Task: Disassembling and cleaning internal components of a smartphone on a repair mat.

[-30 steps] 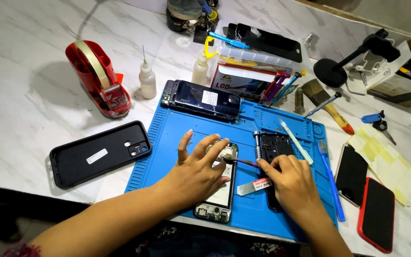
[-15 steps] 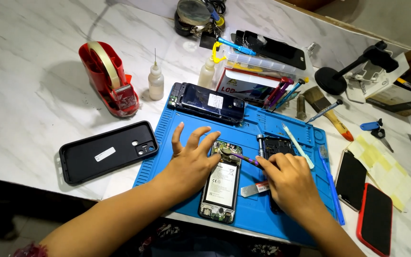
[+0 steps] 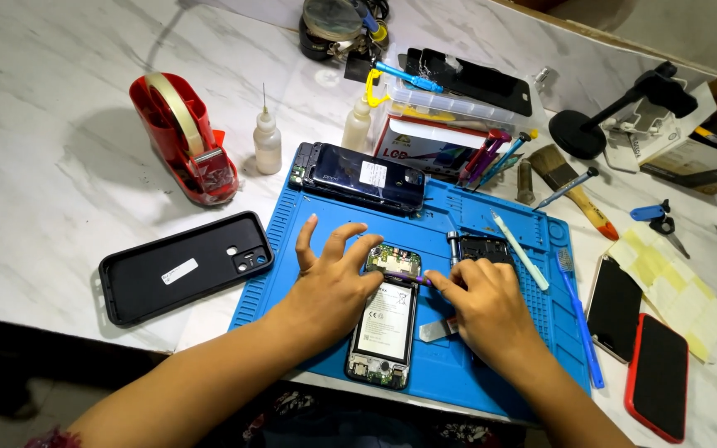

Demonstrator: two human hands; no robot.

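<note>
The opened phone (image 3: 385, 319), back off with battery and circuit board bare, lies on the blue repair mat (image 3: 466, 365) at the near edge of the desk (image 3: 51, 166). The left hand (image 3: 329, 286) rests on its left side, fingers spread, steadying it. The right hand (image 3: 487, 303) pinches a thin purple tool (image 3: 404, 278), its tip touching the board at the phone's far end.

Risks, as I judge them: the tip could slip and scratch the board or prick the battery just nearer; pressure from the left hand could shift the phone; the phone's near end sits close to the mat's edge.

Counted: one opened phone; one dark phone (image 3: 363, 176) at the mat's far side; one black case (image 3: 184, 265) to the left; one red tape dispenser (image 3: 184, 137); two small squeeze bottles (image 3: 267, 143); two dark screens at right, one red-rimmed (image 3: 659, 375); one blue brush (image 3: 576, 319).
</note>
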